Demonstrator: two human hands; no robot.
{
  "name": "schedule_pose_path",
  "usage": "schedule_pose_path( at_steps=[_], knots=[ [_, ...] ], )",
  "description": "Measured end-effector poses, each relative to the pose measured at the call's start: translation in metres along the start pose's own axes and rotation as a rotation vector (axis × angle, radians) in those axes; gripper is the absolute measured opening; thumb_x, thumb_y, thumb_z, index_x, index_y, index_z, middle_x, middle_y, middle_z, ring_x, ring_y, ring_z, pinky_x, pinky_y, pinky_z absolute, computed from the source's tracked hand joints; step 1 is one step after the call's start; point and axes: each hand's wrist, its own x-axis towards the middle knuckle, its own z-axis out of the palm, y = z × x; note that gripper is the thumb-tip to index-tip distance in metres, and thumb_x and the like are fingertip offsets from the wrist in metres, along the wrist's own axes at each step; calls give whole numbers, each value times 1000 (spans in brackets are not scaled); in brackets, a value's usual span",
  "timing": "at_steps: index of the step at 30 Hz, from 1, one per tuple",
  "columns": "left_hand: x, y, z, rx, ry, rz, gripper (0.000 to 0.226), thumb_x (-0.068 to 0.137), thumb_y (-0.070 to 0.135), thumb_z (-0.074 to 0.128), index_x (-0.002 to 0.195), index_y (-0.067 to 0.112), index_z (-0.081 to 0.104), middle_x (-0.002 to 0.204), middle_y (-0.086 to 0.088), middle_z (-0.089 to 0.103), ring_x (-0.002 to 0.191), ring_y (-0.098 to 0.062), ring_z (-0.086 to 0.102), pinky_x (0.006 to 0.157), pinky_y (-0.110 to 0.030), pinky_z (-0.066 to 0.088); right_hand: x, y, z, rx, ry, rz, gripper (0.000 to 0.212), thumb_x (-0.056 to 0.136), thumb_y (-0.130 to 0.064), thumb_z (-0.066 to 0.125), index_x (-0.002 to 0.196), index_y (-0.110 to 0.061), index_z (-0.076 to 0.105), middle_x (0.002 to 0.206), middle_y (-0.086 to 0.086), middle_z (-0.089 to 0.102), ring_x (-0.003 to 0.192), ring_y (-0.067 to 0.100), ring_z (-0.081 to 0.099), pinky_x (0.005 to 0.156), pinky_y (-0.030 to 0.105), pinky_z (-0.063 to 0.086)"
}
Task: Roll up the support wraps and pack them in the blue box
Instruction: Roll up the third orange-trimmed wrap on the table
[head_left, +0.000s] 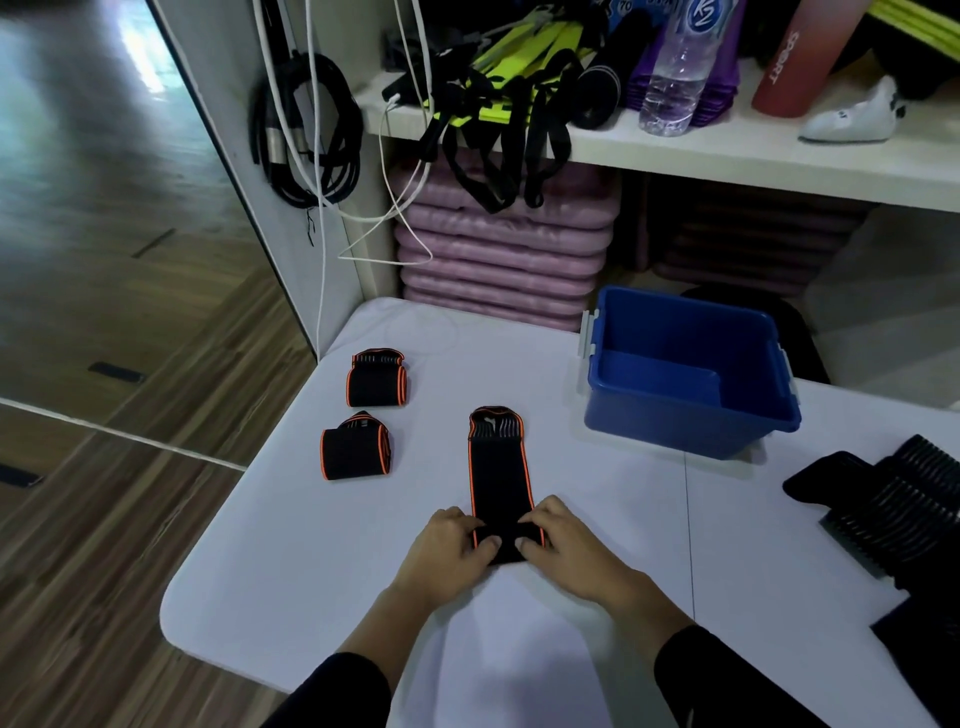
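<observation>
- Left hand (451, 545) and right hand (563, 540): both rest on the white table (311, 571), fingers curled tight and pinching the near end of the flat wrap (500, 483), one hand at each side edge, equally close to it.
- Flat wrap: black with orange edging. Its long axis runs from the fingers toward 12 o'clock; the near end is already turned into a small roll under the fingertips. Judgement: rolling must proceed straight away from the body, with both hands advancing evenly to keep the edges aligned.
- Two rolled wraps (356, 451) (377, 378): at 10 to 11 o'clock, apart from the hands, not yet packed.
- Blue box (769, 384): at 1 o'clock, open, apparently empty; nearer the right hand.
- Further dark wraps (883, 499): at 3 o'clock, unrolled.
</observation>
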Motion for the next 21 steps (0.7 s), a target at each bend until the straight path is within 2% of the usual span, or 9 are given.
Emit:
schedule_pose_path(
  at_steps=[4, 6, 8, 11, 13, 15, 16, 18, 21],
  knots=[
    [8, 5, 1, -73, 113, -90, 30, 88, 35, 58, 112, 17, 55, 82, 2, 57, 76, -16, 55, 64, -24, 41, 3, -4, 3, 68, 130, 84, 30, 92, -33, 51, 119, -22, 45, 84, -15, 44, 76, 8, 49, 70, 21, 40],
    [12, 5, 2, -28, 217, -57, 28, 86, 32, 62, 109, 17, 56, 91, 2, 51, 79, -17, 55, 67, -25, 43, 5, -5, 4, 49, 215, 57, 31, 91, -31, 53, 121, -26, 46, 100, -12, 44, 79, 14, 55, 76, 26, 46],
    [14, 6, 4, -8, 260, 55, 16, 85, 20, 63, 100, 15, 61, 91, 4, 48, 77, -17, 56, 68, -28, 47, 5, -5, 3, 11, 277, -30, 21, 89, -25, 57, 111, -26, 54, 110, -11, 43, 78, 7, 55, 76, 22, 47],
    [15, -1, 5, 48, 191, 203, 16, 86, 18, 58, 97, 14, 69, 93, 0, 61, 85, -16, 59, 77, -32, 50, 5, 1, 0, -64, 271, -148, 9, 88, -26, 60, 95, -24, 63, 100, -13, 51, 79, -2, 49, 75, 17, 42],
    [12, -9, 3, 65, 116, 217, 37, 85, 38, 54, 112, 17, 66, 105, 1, 62, 98, -14, 58, 88, -26, 48, 4, 7, -3, -67, 204, -165, 25, 84, -40, 63, 104, -25, 64, 103, -18, 53, 90, -4, 49, 82, 15, 41],
    [8, -15, 0, 103, 22, 216, 61, 76, 54, 55, 128, 20, 56, 118, 5, 56, 110, -11, 50, 93, -17, 39, 1, 13, -7, -86, 116, -168, 50, 74, -50, 69, 119, -28, 59, 117, -24, 47, 106, -6, 45, 93, 12, 37],
    [7, -18, 0, 137, -7, 225, 68, 73, 54, 60, 133, 22, 50, 122, 6, 52, 113, -10, 47, 93, -17, 39, 1, 15, -8, -116, 84, -166, 58, 72, -47, 72, 124, -28, 56, 124, -24, 42, 113, -6, 42, 97, 12, 36],
    [7, -20, 2, 169, -9, 232, 70, 72, 46, 66, 136, 24, 46, 120, 5, 46, 111, -11, 48, 89, -22, 44, 1, 17, -6, -177, 84, -191, 57, 75, -31, 71, 128, -26, 53, 129, -18, 42, 116, 0, 45, 96, 16, 40],
    [11, -15, 0, 39, 7, 147, 60, 74, 37, 65, 131, 22, 52, 111, 7, 50, 104, -11, 52, 87, -24, 47, 4, 15, -3, -133, 133, -176, 49, 81, -20, 61, 129, -24, 52, 119, -12, 50, 107, 4, 51, 90, 18, 44]
  ],
)
